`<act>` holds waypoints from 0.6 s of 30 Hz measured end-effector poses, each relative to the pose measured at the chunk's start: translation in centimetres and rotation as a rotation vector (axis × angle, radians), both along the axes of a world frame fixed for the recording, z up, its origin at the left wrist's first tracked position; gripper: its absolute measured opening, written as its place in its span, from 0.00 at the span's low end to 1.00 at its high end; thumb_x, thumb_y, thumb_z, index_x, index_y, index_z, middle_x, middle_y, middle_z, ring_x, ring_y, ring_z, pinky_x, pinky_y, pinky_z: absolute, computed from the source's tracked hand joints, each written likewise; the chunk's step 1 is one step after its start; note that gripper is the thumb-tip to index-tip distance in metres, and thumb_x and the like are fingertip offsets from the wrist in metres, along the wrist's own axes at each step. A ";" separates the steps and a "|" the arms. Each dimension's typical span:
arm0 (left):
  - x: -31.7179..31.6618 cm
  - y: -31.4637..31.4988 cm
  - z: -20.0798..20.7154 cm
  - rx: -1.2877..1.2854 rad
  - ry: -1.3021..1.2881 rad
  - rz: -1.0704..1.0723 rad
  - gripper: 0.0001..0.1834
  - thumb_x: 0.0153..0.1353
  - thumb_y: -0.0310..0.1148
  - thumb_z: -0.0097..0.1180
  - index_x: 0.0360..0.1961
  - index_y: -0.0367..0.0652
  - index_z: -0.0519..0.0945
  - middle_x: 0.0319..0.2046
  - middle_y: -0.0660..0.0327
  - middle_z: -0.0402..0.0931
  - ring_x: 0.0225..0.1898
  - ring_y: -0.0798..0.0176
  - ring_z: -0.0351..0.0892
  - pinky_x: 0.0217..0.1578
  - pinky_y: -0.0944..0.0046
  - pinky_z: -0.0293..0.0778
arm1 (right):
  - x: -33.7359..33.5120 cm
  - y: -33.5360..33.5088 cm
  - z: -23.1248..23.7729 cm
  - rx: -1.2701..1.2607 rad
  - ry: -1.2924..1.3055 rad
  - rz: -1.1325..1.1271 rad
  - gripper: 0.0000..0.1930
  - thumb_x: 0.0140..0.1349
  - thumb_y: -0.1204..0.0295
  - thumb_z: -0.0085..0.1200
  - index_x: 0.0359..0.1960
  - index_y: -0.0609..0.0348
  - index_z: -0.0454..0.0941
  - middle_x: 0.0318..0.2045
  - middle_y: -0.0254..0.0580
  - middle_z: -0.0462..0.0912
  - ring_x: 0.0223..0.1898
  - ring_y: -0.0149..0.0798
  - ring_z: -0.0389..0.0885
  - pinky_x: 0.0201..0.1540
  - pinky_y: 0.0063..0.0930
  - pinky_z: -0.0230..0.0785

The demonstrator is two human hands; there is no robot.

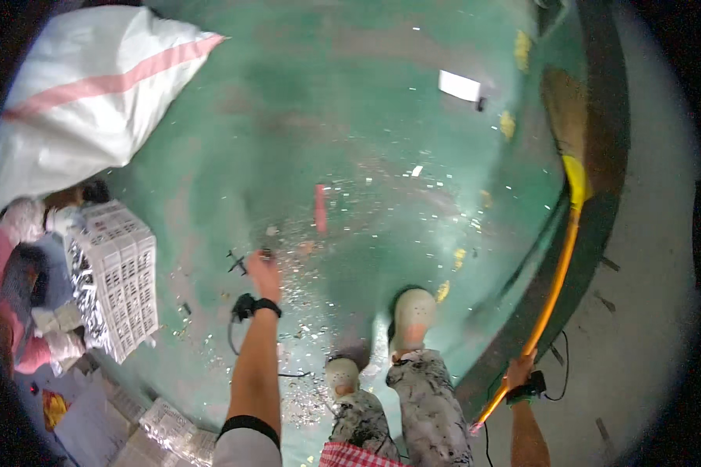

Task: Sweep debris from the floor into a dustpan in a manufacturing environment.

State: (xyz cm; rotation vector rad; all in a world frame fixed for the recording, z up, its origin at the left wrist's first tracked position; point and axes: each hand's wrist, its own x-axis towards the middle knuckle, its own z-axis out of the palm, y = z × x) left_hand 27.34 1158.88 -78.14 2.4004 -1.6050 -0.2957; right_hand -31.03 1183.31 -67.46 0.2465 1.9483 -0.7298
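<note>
The right hand [519, 373] was wrapped around the broom [554, 289], far right; the left hand [265, 274] hung low over scraps [296, 401] (its openness and any hold could not be told). Sweeping looked unfinished, scraps strewn across the green floor [210, 156].

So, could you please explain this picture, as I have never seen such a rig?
There is no robot: these are a person's own bare hands, seen from above by a wide fisheye camera worn on the head, so straight edges look bent. The right hand grips the orange handle of a broom. The left hand reaches over the green floor; whether it holds anything is unclear. Scattered scraps, a red strip and a white sack lie there.
</note>
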 end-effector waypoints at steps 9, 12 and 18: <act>-5.9 -2.5 4.8 0.373 0.149 0.045 0.09 0.45 0.26 0.48 0.29 0.33 0.69 0.24 0.51 0.71 0.22 0.52 0.71 0.24 0.59 0.65 | 9.3 21.5 17.8 0.382 0.384 0.897 0.21 0.43 0.80 0.45 0.43 0.66 0.57 0.12 0.42 0.64 0.13 0.41 0.66 0.15 0.31 0.57; -10.2 -5.3 7.3 0.588 0.454 -0.034 0.09 0.49 0.28 0.46 0.30 0.32 0.69 0.22 0.53 0.72 0.20 0.54 0.72 0.22 0.60 0.66 | 13.6 19.1 27.5 0.550 0.177 0.893 0.14 0.52 0.70 0.45 0.37 0.66 0.65 0.20 0.51 0.71 0.22 0.49 0.69 0.25 0.40 0.63; -24.7 -19.1 11.7 0.201 0.631 -0.485 0.10 0.50 0.28 0.47 0.31 0.31 0.68 0.22 0.48 0.71 0.25 0.50 0.72 0.27 0.58 0.67 | 16.4 9.7 42.8 0.390 0.292 0.644 0.10 0.49 0.69 0.49 0.28 0.64 0.68 0.13 0.46 0.68 0.16 0.33 0.64 0.18 0.30 0.60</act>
